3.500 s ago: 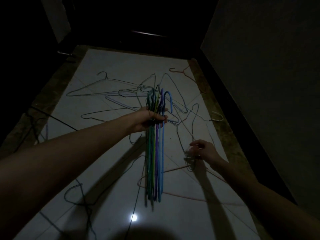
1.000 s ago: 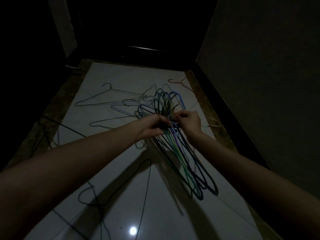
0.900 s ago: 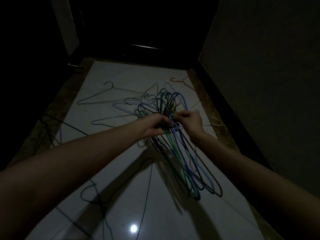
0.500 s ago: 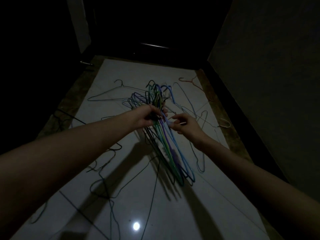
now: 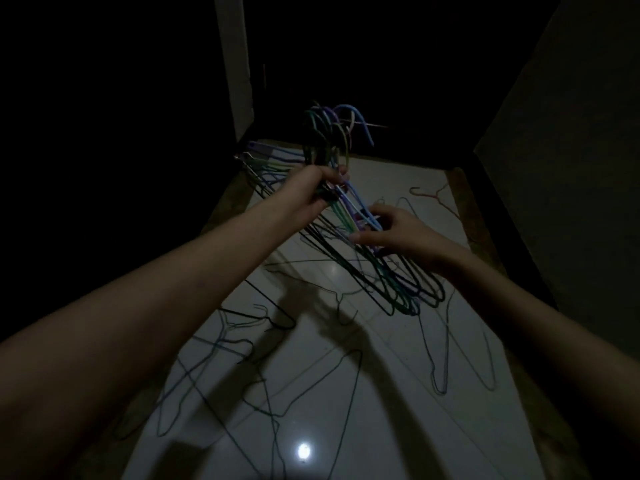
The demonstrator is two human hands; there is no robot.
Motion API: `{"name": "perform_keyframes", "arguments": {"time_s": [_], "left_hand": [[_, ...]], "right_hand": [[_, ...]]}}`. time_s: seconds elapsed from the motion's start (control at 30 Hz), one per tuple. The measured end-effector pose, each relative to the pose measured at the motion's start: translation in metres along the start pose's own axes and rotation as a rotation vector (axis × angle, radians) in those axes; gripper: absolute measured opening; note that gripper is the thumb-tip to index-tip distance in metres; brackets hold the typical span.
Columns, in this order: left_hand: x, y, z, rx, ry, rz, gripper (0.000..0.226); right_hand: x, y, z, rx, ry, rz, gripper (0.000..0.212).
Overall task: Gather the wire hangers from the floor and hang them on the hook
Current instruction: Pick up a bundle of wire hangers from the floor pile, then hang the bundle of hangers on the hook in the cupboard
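The bundle of hangers (image 5: 349, 216) is held up above the floor, a sheaf of thin wire in green, blue, purple and dark tones, with its hooks (image 5: 332, 129) pointing up and away toward the dark doorway and its wide ends fanning down to the right. The left hand (image 5: 311, 192) grips the bundle just below the hooks, fingers curled round the necks and the thumb lying across them. The right hand (image 5: 391, 233) is lower down on the same bundle, fingers bent and spread against the wires partway along their length — whether it truly clasps them or only steadies them cannot be told in this dim light. Both bare forearms reach in from the lower corners. Beneath them, loose hangers (image 5: 263, 382) still lie scattered on the floor (image 5: 398, 427): several dark ones overlapping at the lower left, a pair of thin pale outlines (image 5: 446, 358) to the right under the right forearm, and one reddish hanger (image 5: 440, 199) alone near the far right edge of the tiles. The floor is pale and glossy, showing a small bright spot of reflected light (image 5: 303, 452) near the bottom. A dark wall (image 5: 571, 168) rises on the right — the far end of the room is black, with a pale door frame (image 5: 232, 64) at upper left.
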State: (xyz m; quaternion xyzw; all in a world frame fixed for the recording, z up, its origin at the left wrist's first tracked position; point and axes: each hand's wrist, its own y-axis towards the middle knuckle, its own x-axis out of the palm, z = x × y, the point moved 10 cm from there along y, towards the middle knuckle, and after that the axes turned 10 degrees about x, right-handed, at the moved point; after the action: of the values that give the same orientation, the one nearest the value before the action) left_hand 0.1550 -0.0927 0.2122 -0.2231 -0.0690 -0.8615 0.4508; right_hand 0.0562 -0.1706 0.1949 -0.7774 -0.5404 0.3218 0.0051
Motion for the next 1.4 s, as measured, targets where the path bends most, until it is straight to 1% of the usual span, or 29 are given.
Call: {"name": "perform_keyframes", "arguments": {"time_s": [0.1, 0.2, 0.3, 0.4, 0.5, 0.7, 0.87, 1.0, 1.1, 1.27, 1.4], "left_hand": [[0.015, 0.000, 0.052, 0.016, -0.019, 0.044, 0.043], [0.039, -0.003, 0.117, 0.026, -0.017, 0.058, 0.041], [0.069, -0.009, 0.192, 0.057, -0.042, 0.073, 0.039], [0.101, -0.016, 0.276, 0.094, -0.038, 0.099, 0.044], [0.134, -0.025, 0.362, 0.120, -0.059, 0.128, 0.044], [0.203, -0.051, 0.529, 0.157, -0.156, 0.151, 0.052], [0.251, -0.086, 0.643, 0.238, -0.144, 0.135, 0.050], [0.278, -0.119, 0.700, 0.329, -0.088, 0.123, 0.052], [0.293, -0.150, 0.728, 0.385, -0.091, 0.151, 0.052], [0.305, -0.209, 0.753, 0.455, -0.122, 0.265, 0.050], [0.296, -0.251, 0.767, 0.512, -0.179, 0.339, 0.044]], "right_hand": [[-0.024, -0.018, -0.047, 0.005, 0.026, -0.017, 0.048], [-0.057, -0.040, -0.106, -0.003, 0.050, -0.028, 0.052], [-0.093, -0.065, -0.175, -0.023, 0.045, -0.047, 0.051], [-0.131, -0.093, -0.253, -0.047, 0.029, -0.078, 0.055], [-0.169, -0.123, -0.335, -0.093, 0.012, -0.069, 0.061], [-0.249, -0.191, -0.488, -0.170, -0.004, -0.092, 0.055], [-0.301, -0.249, -0.586, -0.250, -0.024, -0.121, 0.053], [-0.327, -0.286, -0.629, -0.316, -0.061, -0.151, 0.052], [-0.338, -0.312, -0.650, -0.370, -0.083, -0.199, 0.051], [-0.340, -0.354, -0.674, -0.458, -0.099, -0.314, 0.047], [-0.320, -0.377, -0.690, -0.515, -0.139, -0.409, 0.046]]}}
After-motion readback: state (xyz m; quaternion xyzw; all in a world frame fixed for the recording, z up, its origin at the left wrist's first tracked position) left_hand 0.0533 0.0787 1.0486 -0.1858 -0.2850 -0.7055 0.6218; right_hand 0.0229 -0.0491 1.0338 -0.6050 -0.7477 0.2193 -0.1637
